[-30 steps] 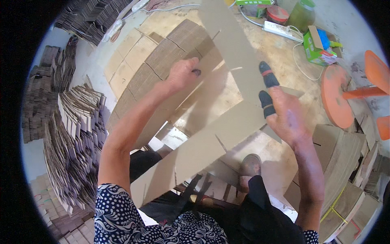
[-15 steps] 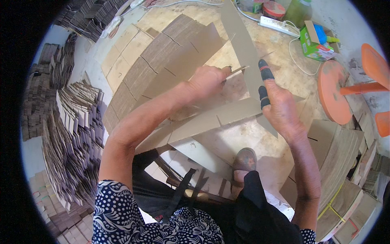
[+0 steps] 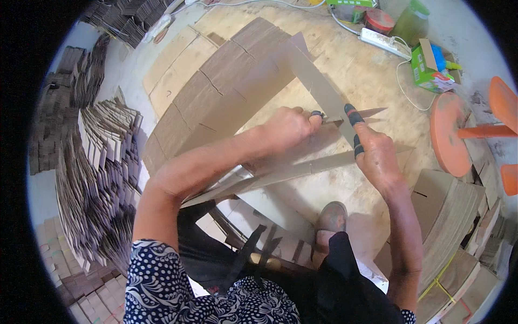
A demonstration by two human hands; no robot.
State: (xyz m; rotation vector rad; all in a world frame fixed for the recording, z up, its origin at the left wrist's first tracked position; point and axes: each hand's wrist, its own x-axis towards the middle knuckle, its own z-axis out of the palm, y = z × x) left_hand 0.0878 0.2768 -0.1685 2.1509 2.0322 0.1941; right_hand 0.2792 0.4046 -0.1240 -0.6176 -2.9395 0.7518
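Between my hands is a partly interlocked set of slotted grey-brown cardboard strips. A long strip (image 3: 302, 166) runs across in front of me, and a crosswise strip (image 3: 318, 81) slants away toward the far left. My right hand (image 3: 376, 154), with black covers on its thumb and a finger, is closed on the crosswise strip. My left hand (image 3: 291, 128), a dark band on one fingertip, pinches another strip, seen nearly edge-on, whose pointed end (image 3: 374, 113) shows past the crosswise strip. My left hand hides most of that strip. A stack of slotted cardboard strips (image 3: 216, 75) lies beyond my left forearm.
Nested folded cardboard dividers (image 3: 108, 200) are piled at left. Another cardboard stack (image 3: 450, 208) stands at right, near an orange stool (image 3: 448, 135). Toward the back are a green box (image 3: 423, 67), a white power strip (image 3: 384, 43) with its cable, and a green jar (image 3: 413, 21).
My left hand has moved right and nearer me, bringing its strip across the crosswise strip. The crosswise strip's far end has dropped nearer me. My right hand keeps its hold, shifted slightly nearer.
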